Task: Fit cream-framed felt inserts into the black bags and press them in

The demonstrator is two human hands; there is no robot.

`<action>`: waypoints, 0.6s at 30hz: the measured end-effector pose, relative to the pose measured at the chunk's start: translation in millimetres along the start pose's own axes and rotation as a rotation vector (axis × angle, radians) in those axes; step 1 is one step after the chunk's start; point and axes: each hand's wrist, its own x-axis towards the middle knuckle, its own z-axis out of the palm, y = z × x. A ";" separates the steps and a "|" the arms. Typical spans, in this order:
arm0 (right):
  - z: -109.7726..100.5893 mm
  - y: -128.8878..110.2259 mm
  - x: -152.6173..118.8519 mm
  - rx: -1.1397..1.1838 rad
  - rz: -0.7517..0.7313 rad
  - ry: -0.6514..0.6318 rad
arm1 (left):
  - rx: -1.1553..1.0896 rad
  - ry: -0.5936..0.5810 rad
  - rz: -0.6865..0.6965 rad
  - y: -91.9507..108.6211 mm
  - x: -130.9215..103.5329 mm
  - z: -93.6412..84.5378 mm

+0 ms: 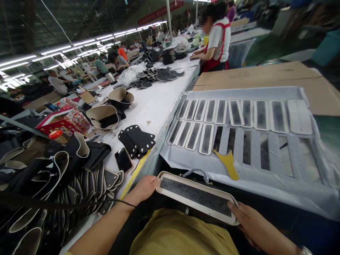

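Note:
In front of my body I hold a long, rounded panel (195,198) with a cream edge and a dark grey centre. My left hand (146,186) pinches its left end. At the right end my right hand (245,216) grips it, thumb on top and the other fingers partly hidden underneath. Just behind the panel are a grey loop (196,173) and small metal fittings; whether they are joined to it I cannot tell. Beyond it, similar panels (205,139) lie in two rows on a white-covered rack (239,140) with slots. A yellow piece (228,163) rests at the rack's near edge.
On the white table (148,102) to the left are a phone (123,159), black cut pieces (136,140), two open cylindrical bag bodies (102,117) and stacked dark parts (87,187). A dark cable (66,203) crosses near my left forearm. A co-worker (219,39) stands by the far table edge.

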 end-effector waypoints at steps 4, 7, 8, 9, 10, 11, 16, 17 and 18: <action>0.1 3.5 1.4 -0.008 0.013 0.005 | -0.400 -0.020 -0.144 -11.7 0.1 5.3; -1.0 4.4 2.5 -0.020 -0.008 0.005 | -0.549 0.079 -0.242 -15.6 -4.0 15.7; -1.1 5.2 3.2 -0.022 -0.016 0.003 | -0.522 0.102 -0.244 -15.2 -5.0 18.0; -0.9 6.5 4.2 -0.023 -0.020 0.001 | -0.439 0.121 -0.225 -14.0 -5.7 19.3; -0.4 8.1 5.3 -0.024 -0.025 0.001 | -0.318 0.136 -0.194 -12.1 -5.7 19.4; 0.2 9.9 6.4 -0.026 -0.028 0.002 | -0.179 0.152 -0.159 -9.7 -5.2 18.7; 1.3 13.5 8.2 -0.008 -0.056 -0.024 | 0.172 0.189 -0.065 2.5 0.6 13.5; 0.9 12.2 7.3 0.001 -0.056 -0.029 | 0.187 0.189 -0.062 4.1 1.1 13.6; 0.5 10.3 6.1 0.009 -0.052 -0.030 | 0.201 0.188 -0.060 5.4 1.3 14.1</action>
